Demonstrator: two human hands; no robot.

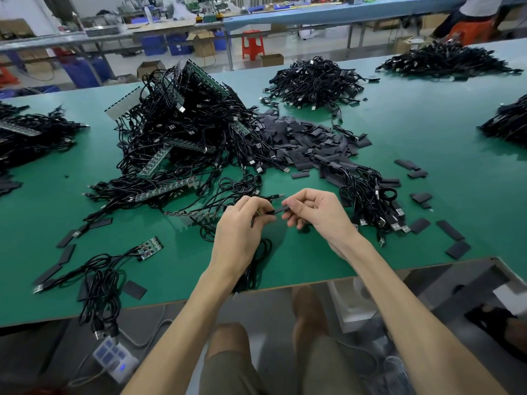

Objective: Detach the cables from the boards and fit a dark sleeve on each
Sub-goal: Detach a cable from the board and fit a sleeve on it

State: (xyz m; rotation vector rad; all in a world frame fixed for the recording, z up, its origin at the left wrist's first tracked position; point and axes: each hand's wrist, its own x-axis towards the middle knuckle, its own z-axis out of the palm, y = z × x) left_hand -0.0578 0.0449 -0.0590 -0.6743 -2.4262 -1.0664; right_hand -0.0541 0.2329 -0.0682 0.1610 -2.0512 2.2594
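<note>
Now, at lower centre, the left hand (239,223) pinches a cable (256,260) end while the right hand (316,212) pinches a dark sleeve (281,210) against it; the cable is light and limp, the sleeve thin and soft, so grip both near the joining ends

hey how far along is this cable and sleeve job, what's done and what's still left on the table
Done, it seems: a bundle of loose cables lies to the right of the hands, and more heaps sit further back. In hand: the left hand holds a cable end while the right hand holds a dark sleeve at it. Left: the big tangle of cables on boards and a pile of unused sleeves. Most remains.
</note>
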